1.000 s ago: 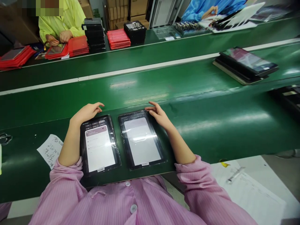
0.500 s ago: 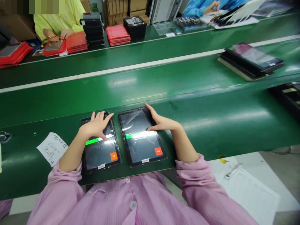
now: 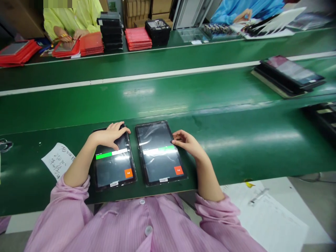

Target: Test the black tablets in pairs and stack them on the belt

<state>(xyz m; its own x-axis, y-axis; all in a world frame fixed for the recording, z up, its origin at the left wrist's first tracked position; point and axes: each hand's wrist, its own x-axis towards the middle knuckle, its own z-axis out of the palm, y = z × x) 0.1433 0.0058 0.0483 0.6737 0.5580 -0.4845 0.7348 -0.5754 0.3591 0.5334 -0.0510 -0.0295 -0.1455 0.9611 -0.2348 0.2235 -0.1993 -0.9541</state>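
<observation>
Our left hand (image 3: 111, 137) lay across the far part of the left tablet (image 3: 111, 171), its grip loosely spread, the thumb near the lit bar (image 3: 103, 156). Our right hand (image 3: 191, 144) was at the right edge of the right tablet (image 3: 159, 164), thumb and fingers close together; we could not quite tell whether that grip pinched the edge. Both tablets lay side by side on the green bench (image 3: 244, 140). We judged a light touch best, clear of each orange-red box (image 3: 179, 170).

The green workbench (image 3: 236, 150) bears two tablets (image 3: 164, 162) side by side and a handwritten paper slip (image 3: 56, 161).
</observation>
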